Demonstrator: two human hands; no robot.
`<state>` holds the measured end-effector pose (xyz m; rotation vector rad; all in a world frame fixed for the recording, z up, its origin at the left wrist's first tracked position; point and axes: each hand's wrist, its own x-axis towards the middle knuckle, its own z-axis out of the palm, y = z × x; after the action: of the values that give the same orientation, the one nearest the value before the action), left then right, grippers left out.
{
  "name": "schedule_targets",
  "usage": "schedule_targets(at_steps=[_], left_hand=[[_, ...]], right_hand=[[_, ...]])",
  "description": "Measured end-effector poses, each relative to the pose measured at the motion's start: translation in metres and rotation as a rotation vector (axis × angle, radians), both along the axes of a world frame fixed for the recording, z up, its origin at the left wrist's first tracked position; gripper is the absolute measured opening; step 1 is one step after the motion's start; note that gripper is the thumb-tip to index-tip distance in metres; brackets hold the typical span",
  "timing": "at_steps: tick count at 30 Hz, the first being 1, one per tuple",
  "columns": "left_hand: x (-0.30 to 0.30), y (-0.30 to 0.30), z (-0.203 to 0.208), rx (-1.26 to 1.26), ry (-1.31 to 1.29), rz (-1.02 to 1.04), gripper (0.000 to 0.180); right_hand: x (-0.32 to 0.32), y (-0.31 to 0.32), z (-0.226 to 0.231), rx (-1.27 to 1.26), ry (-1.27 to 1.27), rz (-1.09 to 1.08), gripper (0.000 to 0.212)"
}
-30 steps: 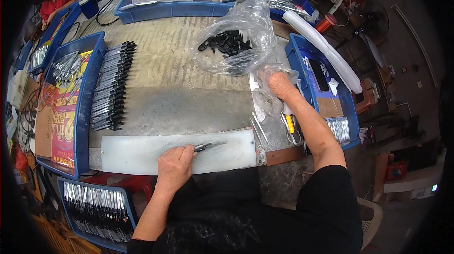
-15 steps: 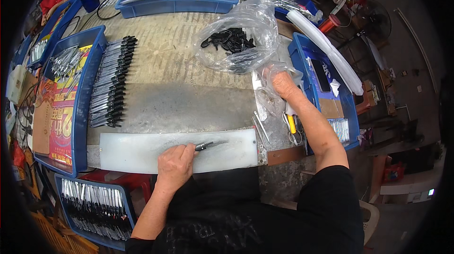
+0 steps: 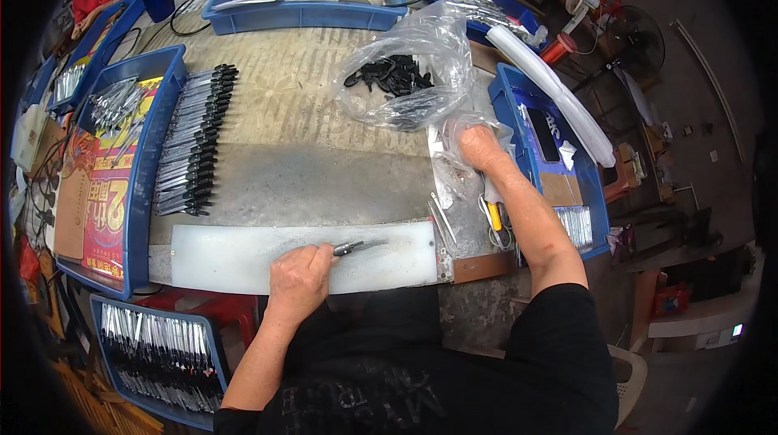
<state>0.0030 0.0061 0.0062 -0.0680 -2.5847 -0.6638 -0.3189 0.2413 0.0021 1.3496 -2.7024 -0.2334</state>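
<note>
My left hand [image 3: 300, 283] is closed around a pen [image 3: 348, 249], whose black grip end points right over the white board [image 3: 223, 257] at the table's near edge. Farther off on the right, my right hand [image 3: 484, 149] dips into a small clear plastic bag [image 3: 504, 132]; its fingers are hidden there. Just beyond it lies a larger clear bag [image 3: 446, 50] with a heap of small black pieces [image 3: 393, 77] inside. A row of clear pens with black ends [image 3: 194, 139] is laid out on the left of the table.
Blue trays flank the table: one left [image 3: 166, 135] with loose metallic parts [image 3: 117, 103], one right [image 3: 500, 99] with a phone [image 3: 543, 134], another at the back [image 3: 300, 18]. A pen-filled tray [image 3: 217, 354] stands low at left. A yellow-handled tool [image 3: 494, 216] lies near my right forearm.
The whole view has shifted slightly. My left hand keeps hold of the pen over the board, and my right hand stays at the small bag with little visible movement.
</note>
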Motion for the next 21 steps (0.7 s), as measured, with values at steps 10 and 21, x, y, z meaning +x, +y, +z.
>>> schedule_targets(at_steps=[10, 21], left_hand=[[0.000, 0.000, -0.003, 0.007, 0.033, -0.003, 0.015], [0.001, -0.001, -0.004, 0.002, 0.062, -0.006, 0.012]], right_hand=[[0.023, -0.009, 0.052, 0.114, -0.148, -0.163, 0.019], [0.032, -0.007, 0.072, 0.293, -0.201, -0.162, 0.017]])
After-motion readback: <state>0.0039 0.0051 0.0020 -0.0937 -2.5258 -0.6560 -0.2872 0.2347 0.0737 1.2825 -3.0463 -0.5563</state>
